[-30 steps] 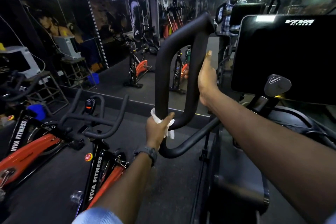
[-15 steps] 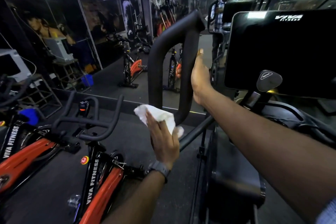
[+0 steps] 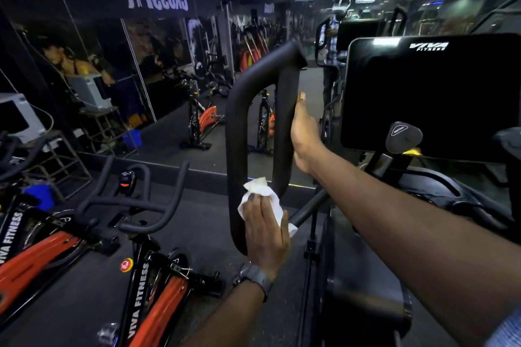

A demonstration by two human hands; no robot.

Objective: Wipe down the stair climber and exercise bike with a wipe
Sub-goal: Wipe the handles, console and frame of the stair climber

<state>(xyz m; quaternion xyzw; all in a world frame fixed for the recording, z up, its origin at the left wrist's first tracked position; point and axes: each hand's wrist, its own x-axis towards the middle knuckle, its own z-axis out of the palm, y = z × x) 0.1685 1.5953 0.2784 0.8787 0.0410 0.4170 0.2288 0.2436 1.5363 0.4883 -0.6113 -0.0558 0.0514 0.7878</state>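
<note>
On the stair climber, the looped handle stands upright; the right hand grips its inner bar, while the left hand, fingers flat, presses the wipe against its base.

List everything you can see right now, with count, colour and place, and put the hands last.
Handle loop: one, black, centre, on the stair climber.
Console screen: one, black, marked Viva Fitness, right.
Knob: one, dark grey, below the console screen.
Wipe: one, white, against the handle loop's lower left bar.
Exercise bikes: two near ones, orange and black, lower left.
Mirror wall: one, left and ahead, reflecting more bikes.
Wristwatch: one, grey, on the left wrist.
Left hand: presses the wipe to the handle loop.
Right hand: grips the handle loop's right bar; fingers hidden behind it.
</note>
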